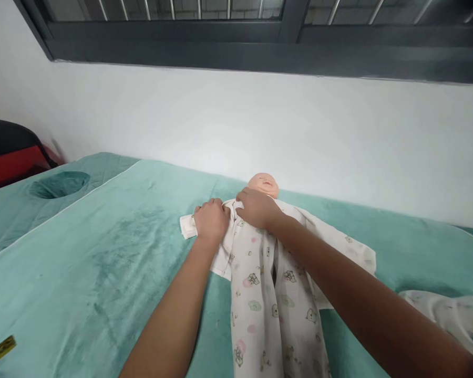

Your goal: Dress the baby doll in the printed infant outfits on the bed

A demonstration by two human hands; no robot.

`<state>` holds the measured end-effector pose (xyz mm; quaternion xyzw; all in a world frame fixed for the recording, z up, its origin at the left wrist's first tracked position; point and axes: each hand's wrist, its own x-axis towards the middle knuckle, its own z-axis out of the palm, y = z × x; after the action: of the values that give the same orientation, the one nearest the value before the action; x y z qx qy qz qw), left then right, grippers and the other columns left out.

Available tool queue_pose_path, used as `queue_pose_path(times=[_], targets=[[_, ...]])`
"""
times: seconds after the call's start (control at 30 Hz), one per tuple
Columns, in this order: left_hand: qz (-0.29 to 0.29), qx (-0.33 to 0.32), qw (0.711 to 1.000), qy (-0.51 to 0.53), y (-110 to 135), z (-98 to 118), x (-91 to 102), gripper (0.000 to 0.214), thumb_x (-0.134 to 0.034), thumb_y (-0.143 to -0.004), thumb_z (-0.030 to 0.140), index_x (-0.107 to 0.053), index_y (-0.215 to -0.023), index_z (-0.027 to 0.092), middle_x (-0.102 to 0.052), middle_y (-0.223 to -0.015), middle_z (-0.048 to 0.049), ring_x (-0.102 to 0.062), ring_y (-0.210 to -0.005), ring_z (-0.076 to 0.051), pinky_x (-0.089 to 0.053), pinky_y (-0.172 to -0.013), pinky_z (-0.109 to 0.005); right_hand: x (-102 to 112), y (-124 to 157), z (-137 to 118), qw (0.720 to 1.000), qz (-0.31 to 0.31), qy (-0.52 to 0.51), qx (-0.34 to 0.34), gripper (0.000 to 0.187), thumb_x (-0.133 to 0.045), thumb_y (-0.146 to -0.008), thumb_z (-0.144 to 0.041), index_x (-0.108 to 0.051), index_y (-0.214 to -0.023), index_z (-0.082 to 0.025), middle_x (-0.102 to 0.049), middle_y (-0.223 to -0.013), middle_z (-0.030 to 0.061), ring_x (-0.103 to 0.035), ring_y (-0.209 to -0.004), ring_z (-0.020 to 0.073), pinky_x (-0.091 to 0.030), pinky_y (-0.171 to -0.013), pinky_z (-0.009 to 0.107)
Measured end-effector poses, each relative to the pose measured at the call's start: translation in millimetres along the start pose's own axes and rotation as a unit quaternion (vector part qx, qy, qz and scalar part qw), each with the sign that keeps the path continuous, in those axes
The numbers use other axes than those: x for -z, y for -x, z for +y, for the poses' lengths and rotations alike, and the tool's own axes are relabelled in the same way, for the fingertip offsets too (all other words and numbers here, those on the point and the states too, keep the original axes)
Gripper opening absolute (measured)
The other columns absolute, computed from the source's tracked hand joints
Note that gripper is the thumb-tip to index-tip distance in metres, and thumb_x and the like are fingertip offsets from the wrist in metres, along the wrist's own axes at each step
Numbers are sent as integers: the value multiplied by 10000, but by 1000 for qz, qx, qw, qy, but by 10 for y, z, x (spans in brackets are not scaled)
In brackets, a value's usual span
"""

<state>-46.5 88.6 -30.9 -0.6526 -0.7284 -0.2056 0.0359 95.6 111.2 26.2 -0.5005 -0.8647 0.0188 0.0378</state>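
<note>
A baby doll lies on its back near the wall, its head showing above white printed baby clothes. The clothes spread over its body and down toward me, with one sleeve out to each side. My left hand is closed on the cloth near the left sleeve, its fingers curled and partly hidden. At the neckline, just below the doll's head, my right hand grips the cloth with bent fingers. The right forearm crosses over the right side of the clothes.
A green bed cover lies under everything, with a round hole at the far left. Beyond it is a white wall below a dark window frame. White fabric lies at the right, and a red and black object stands at the left.
</note>
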Motion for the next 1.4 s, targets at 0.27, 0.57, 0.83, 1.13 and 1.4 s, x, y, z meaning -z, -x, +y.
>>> queue_pose_path(times=[0.27,0.57,0.83,1.13,1.4], targets=[[36,24,999,5,5,-87,68,273,-382,-958,257,-647,-964,193,-692,-1006,-67,-649,-931,-228,-409,-772,-334,40,3,98,999,-27,-21,22,396,-498,-823,-255,-617,-1200,-235,-601,-1264,55,-565,-1107,239,-426,-753,303],[-4,21,999,39,-16,-82,21,325,-343,-971,294,-651,-1026,209,-707,-1050,-76,-643,-985,-242,-425,-808,-350,71,-296,-95,982,-174,15,76,283,-596,-777,-318,-682,-1036,-244,-719,-963,56,-651,-795,208,-404,-608,271],[-30,-35,996,79,59,-58,114,445,-450,-863,297,-563,-1284,203,-643,-1270,-75,-554,-1173,-287,-403,-970,-441,-3,-359,-147,987,-134,61,65,160,-576,-775,-259,-661,-892,-190,-701,-839,77,-640,-732,221,-412,-609,293],[-45,-31,997,45,86,-62,155,406,-464,-825,217,-607,-1205,220,-689,-1117,-81,-639,-987,-284,-456,-813,-401,-42,-296,-145,993,-92,60,46,258,-581,-785,-375,-620,-948,-179,-690,-962,94,-624,-769,215,-361,-574,279],[-29,-29,999,31,57,-132,76,316,-424,-882,206,-607,-1138,240,-693,-1087,-66,-652,-938,-255,-451,-769,-359,1,-337,-74,981,-159,-6,115,240,-542,-838,-396,-635,-991,-237,-701,-941,24,-621,-796,183,-321,-576,256]])
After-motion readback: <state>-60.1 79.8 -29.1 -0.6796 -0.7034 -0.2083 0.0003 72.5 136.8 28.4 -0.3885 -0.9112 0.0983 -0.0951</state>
